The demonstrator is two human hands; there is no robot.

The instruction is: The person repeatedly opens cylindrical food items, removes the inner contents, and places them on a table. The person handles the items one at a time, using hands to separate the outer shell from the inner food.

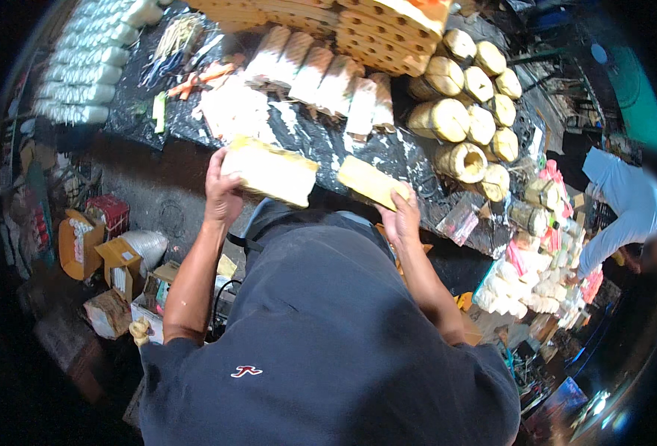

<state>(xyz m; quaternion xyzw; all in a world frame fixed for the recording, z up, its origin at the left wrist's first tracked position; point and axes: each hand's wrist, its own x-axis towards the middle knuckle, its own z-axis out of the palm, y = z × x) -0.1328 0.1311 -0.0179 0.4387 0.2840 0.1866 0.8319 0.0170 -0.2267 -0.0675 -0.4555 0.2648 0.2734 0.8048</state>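
Pale-yellow block (272, 172), one, and yellow slab (368, 182), one, are at the near edge of the bench (411, 156), gripped in the partly closed left hand (224, 190) and right hand (402, 214) respectively. Seemingly lifted, neither set down; beyond, about six wrapped bundles (336, 82), at least ten yellowish cylinders (448, 120).

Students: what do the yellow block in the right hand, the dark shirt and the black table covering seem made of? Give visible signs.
Yellow block in the right hand: perhaps paper or wood, matt; its flat face settles neither.
Dark shirt: likely matt cloth; soft creases.
Black table covering: probably glossy plastic sheeting; wrinkles and glints.
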